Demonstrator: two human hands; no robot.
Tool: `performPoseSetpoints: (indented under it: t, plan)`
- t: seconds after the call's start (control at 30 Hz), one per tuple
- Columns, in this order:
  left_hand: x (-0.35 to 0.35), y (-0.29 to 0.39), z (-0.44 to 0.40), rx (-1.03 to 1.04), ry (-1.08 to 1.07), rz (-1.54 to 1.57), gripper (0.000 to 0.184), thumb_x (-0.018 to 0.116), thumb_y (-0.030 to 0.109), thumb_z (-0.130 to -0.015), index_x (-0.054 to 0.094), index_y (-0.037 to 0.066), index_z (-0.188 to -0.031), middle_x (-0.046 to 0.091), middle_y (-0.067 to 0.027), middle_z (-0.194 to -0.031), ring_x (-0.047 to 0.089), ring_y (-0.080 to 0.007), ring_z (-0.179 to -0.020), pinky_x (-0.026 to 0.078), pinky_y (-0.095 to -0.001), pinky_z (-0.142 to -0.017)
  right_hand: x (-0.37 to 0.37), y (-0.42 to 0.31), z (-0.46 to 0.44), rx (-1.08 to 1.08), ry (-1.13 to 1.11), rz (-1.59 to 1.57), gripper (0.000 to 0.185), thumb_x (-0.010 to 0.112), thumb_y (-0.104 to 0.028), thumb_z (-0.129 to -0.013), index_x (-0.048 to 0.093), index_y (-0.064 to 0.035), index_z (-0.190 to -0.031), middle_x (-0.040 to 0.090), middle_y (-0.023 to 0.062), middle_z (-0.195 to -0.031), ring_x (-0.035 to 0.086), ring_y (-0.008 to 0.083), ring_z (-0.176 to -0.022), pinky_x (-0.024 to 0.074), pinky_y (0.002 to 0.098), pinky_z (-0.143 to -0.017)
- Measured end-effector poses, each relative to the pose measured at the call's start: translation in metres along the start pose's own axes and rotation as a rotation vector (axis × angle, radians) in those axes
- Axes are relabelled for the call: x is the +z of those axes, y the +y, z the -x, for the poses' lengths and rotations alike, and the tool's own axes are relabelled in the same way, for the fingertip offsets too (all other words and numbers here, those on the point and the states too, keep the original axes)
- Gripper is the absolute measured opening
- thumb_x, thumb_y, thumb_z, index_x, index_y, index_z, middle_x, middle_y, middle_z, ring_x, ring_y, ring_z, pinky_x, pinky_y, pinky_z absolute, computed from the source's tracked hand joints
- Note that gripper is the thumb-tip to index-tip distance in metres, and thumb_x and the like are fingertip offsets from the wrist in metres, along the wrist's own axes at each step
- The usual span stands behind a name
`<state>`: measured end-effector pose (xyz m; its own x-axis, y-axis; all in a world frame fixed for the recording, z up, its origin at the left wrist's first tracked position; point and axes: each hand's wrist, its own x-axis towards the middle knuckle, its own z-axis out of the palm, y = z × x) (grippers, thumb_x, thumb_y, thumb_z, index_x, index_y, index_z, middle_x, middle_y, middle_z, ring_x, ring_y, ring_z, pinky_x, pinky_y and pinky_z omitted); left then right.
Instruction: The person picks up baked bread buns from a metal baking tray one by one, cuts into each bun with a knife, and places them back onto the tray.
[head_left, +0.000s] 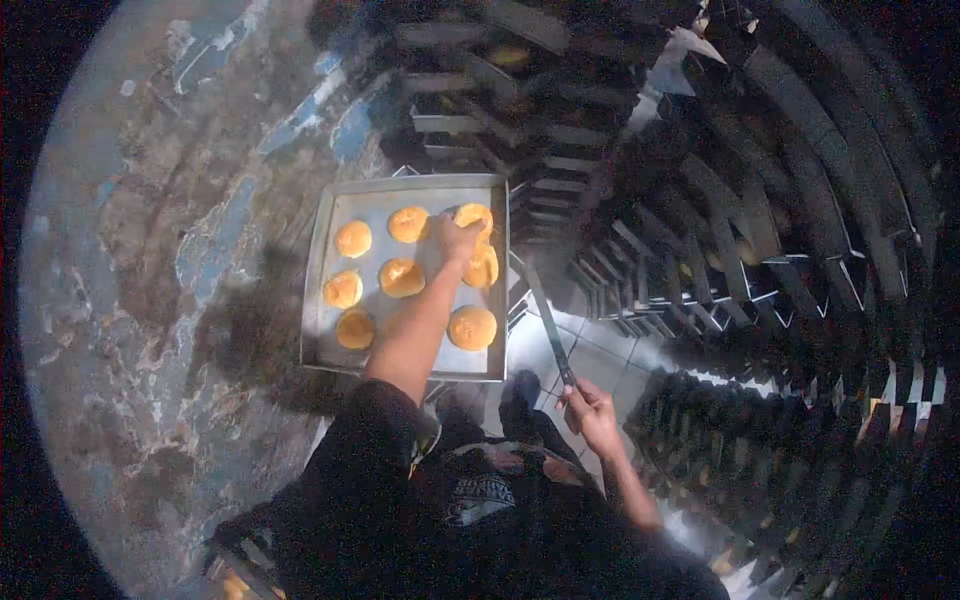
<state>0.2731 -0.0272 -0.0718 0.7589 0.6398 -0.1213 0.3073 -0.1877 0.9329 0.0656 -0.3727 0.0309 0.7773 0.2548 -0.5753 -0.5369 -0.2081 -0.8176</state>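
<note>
A metal baking tray (312,300) carries several round golden buns, among them a bun at the lower right (472,328) and one near the middle (402,278). My left hand (459,240) reaches over the tray, its fingers closed around a bun (474,215) in the upper right corner. Right below that hand lies another bun (482,267), partly covered by it. Off the tray's right side, my right hand (594,415) grips a long-bladed knife (550,325) by its dark handle, the blade pointing up and away from me.
Left of the tray stretches a worn wall or surface (200,330) with peeling blue-grey paint. Dark racks with many shelf edges (700,290) line the right side, some holding what look like more buns. Pale floor tiles (600,345) show between.
</note>
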Motion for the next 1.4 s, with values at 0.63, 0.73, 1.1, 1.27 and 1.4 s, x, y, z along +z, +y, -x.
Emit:
performPoseSetpoints:
  t: [0.63,0.73,1.1,1.27,1.4]
  plan:
    - [-0.162,0.041,0.108,-0.290,-0.079,1.330,0.050,0.067,0.054,-0.089,0.062,0.017,-0.123,0.069,-0.0005,-0.112,0.065,-0.0167,-0.100,0.052,-0.0360,-0.084,0.126,-0.048,0.001,-0.605,-0.222,0.189,0.046,0.055,-0.023,-0.100,0.050,-0.0039,-0.142,0.059,-0.0020,-0.077,0.046,0.0052,-0.056,0.0402,0.0234,-0.051]
    - [-0.168,0.046,0.116,-0.247,-0.096,1.334,0.053,0.067,0.053,-0.089,0.062,0.014,-0.124,0.069,-0.0015,-0.113,0.066,-0.0180,-0.102,0.052,-0.0359,-0.087,0.126,-0.057,0.019,-0.537,-0.245,0.209,0.044,0.055,-0.022,-0.100,0.052,-0.0041,-0.141,0.059,-0.0026,-0.076,0.047,0.0047,-0.056,0.0407,0.0233,-0.051]
    - [-0.148,0.025,0.129,-0.106,-0.195,1.220,0.045,0.077,0.041,-0.085,0.064,0.014,-0.118,0.069,-0.0014,-0.113,0.065,-0.0183,-0.107,0.050,-0.0374,-0.096,0.133,-0.079,0.019,-0.493,-0.202,0.178,0.041,0.054,-0.021,-0.099,0.056,-0.0040,-0.137,0.061,0.0013,-0.073,0.048,0.0057,-0.054,0.0414,0.0246,-0.049]
    - [-0.171,0.031,0.123,-0.152,-0.158,1.227,0.049,0.077,0.040,-0.085,0.062,0.013,-0.123,0.068,-0.0016,-0.115,0.064,-0.0176,-0.108,0.050,-0.0375,-0.097,0.122,-0.047,0.029,-0.590,-0.194,0.295,0.039,0.053,-0.020,-0.100,0.056,-0.0033,-0.134,0.066,0.0058,-0.079,0.060,0.0120,-0.071,0.0491,0.0305,-0.065]
    - [-0.160,0.037,0.145,-0.032,-0.307,1.056,0.056,0.077,0.040,-0.085,0.058,0.009,-0.128,0.066,-0.0020,-0.116,0.064,-0.0166,-0.106,0.052,-0.0371,-0.093,0.126,-0.069,0.024,-0.502,-0.171,0.247,0.030,0.052,-0.021,-0.100,0.062,-0.0014,-0.121,0.067,0.0053,-0.078,0.057,0.0100,-0.065,0.0465,0.0298,-0.058]
